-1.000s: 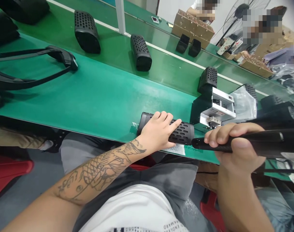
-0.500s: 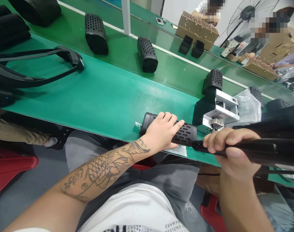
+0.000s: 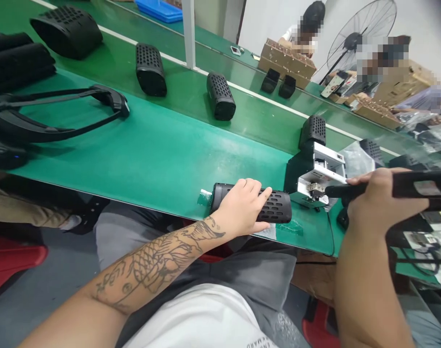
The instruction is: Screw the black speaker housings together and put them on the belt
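My left hand [image 3: 244, 205] lies over a black perforated housing [image 3: 277, 207] near the table's front edge, its fingers wrapped round the top and the thumb at the near side. At the right my right hand [image 3: 377, 195] grips a long black handheld tool [image 3: 408, 185]. The tool's tip is at the metal fitting on the front of a white and black device [image 3: 323, 169]; whether they touch I cannot tell. Clear tape [image 3: 206, 196] sticks to the green table by the housing's left end.
Several black perforated housings, one of them [image 3: 220, 96] mid-belt, stand on the green conveyor [image 3: 184, 87]. A black head strap [image 3: 61, 133] lies at the left. Behind are a post [image 3: 189, 34], cardboard boxes [image 3: 287, 60], a fan [image 3: 352, 41] and people.
My right hand has moved the tool up and away from the housing's right end to the white device. My left hand remains on the housing. The whole view has shifted slightly.
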A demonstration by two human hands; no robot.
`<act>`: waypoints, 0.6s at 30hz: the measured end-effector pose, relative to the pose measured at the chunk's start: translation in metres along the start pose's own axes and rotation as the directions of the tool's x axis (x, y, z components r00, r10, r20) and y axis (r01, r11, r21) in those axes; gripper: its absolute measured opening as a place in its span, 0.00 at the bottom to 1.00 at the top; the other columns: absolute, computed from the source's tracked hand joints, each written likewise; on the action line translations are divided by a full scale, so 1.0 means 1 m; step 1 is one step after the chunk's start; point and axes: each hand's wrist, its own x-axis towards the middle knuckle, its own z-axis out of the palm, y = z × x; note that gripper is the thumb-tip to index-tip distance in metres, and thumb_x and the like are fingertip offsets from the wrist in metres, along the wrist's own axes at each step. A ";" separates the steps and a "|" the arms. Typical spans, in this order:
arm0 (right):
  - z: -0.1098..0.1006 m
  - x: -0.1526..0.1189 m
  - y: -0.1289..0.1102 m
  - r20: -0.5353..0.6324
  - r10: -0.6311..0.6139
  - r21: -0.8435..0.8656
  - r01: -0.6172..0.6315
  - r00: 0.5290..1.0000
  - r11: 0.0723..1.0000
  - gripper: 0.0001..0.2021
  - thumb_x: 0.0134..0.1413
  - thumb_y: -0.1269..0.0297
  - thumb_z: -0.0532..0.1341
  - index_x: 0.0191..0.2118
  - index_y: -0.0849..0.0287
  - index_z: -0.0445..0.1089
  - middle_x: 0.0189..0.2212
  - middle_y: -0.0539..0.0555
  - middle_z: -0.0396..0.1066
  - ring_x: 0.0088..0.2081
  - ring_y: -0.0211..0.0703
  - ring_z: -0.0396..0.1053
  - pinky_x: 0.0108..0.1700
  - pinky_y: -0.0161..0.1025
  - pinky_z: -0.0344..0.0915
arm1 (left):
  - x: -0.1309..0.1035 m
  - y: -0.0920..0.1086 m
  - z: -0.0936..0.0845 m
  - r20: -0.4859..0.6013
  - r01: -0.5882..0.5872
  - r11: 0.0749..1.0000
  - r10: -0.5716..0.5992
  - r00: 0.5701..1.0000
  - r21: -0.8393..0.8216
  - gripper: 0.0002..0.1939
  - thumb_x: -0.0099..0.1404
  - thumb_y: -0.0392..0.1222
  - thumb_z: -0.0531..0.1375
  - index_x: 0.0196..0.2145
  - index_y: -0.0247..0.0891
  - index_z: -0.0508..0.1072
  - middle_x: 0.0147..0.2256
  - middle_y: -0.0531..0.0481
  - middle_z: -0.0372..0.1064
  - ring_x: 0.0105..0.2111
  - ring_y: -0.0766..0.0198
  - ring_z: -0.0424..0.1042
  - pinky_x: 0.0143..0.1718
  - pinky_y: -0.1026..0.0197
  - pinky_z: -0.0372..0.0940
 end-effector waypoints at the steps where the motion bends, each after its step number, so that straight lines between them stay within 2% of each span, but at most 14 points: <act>1: 0.000 0.003 0.010 0.014 0.004 -0.008 -0.004 1.000 1.000 0.08 0.44 0.66 0.71 0.29 0.53 0.71 0.20 0.46 0.72 0.20 0.45 0.71 0.25 0.43 0.74 | 0.001 -0.006 -0.002 -0.002 -0.026 0.999 0.026 1.000 -0.031 0.47 0.78 0.71 0.64 0.78 0.31 0.71 0.57 0.29 0.77 0.58 0.36 0.72 0.59 0.43 0.61; 3: 0.001 0.003 0.017 0.067 -0.007 -0.013 0.008 0.998 1.000 0.07 0.43 0.65 0.69 0.26 0.53 0.69 0.17 0.47 0.70 0.18 0.43 0.69 0.24 0.42 0.72 | 0.005 -0.019 -0.007 0.003 -0.063 0.994 0.063 0.998 -0.090 0.39 0.82 0.66 0.60 0.75 0.33 0.75 0.54 0.32 0.78 0.54 0.40 0.74 0.57 0.44 0.63; 5: 0.003 -0.004 0.007 0.101 0.005 -0.022 -0.003 0.995 1.000 0.07 0.42 0.64 0.68 0.24 0.53 0.68 0.16 0.46 0.69 0.17 0.42 0.68 0.23 0.40 0.70 | 0.009 -0.032 -0.012 0.028 -0.063 0.990 0.067 0.997 -0.127 0.31 0.85 0.60 0.57 0.70 0.36 0.81 0.52 0.34 0.79 0.52 0.42 0.75 0.55 0.45 0.65; 8: 0.002 -0.018 -0.031 0.174 0.051 -0.045 -0.044 0.983 0.998 0.07 0.41 0.64 0.69 0.24 0.54 0.69 0.17 0.46 0.70 0.17 0.42 0.68 0.22 0.41 0.70 | 0.016 -0.045 -0.016 0.084 -0.017 0.985 0.032 0.996 -0.173 0.26 0.86 0.54 0.54 0.62 0.40 0.86 0.52 0.36 0.80 0.52 0.44 0.77 0.55 0.46 0.68; 11: -0.003 -0.030 -0.070 0.301 0.102 -0.008 -0.105 0.948 0.994 0.07 0.43 0.63 0.70 0.24 0.54 0.72 0.18 0.46 0.68 0.18 0.42 0.67 0.22 0.43 0.71 | 0.019 -0.047 -0.017 0.148 0.053 0.972 -0.019 0.989 -0.230 0.27 0.87 0.57 0.53 0.64 0.45 0.86 0.53 0.39 0.81 0.50 0.46 0.81 0.53 0.47 0.70; 13: -0.008 -0.040 -0.088 0.437 0.121 0.081 -0.173 0.891 0.982 0.07 0.47 0.62 0.73 0.28 0.53 0.76 0.19 0.46 0.69 0.18 0.44 0.67 0.22 0.46 0.72 | 0.019 -0.046 -0.019 0.196 0.101 0.962 -0.051 0.979 -0.255 0.28 0.86 0.59 0.52 0.67 0.48 0.84 0.54 0.42 0.83 0.47 0.48 0.84 0.50 0.48 0.72; 16: -0.010 -0.063 -0.097 0.663 0.105 0.199 -0.309 0.742 0.930 0.09 0.58 0.56 0.76 0.39 0.53 0.81 0.23 0.48 0.75 0.21 0.49 0.72 0.24 0.52 0.75 | 0.017 -0.042 -0.024 0.240 0.150 0.951 -0.084 0.967 -0.270 0.27 0.86 0.61 0.53 0.68 0.51 0.82 0.57 0.44 0.85 0.50 0.47 0.86 0.48 0.50 0.74; 18: -0.003 -0.081 -0.097 0.744 0.084 0.218 -0.359 0.663 0.907 0.11 0.61 0.54 0.77 0.43 0.53 0.82 0.26 0.49 0.77 0.23 0.49 0.75 0.28 0.53 0.78 | 0.016 -0.040 -0.027 0.247 0.159 0.948 -0.090 0.965 -0.277 0.27 0.85 0.61 0.53 0.68 0.52 0.82 0.59 0.45 0.86 0.53 0.47 0.86 0.50 0.51 0.75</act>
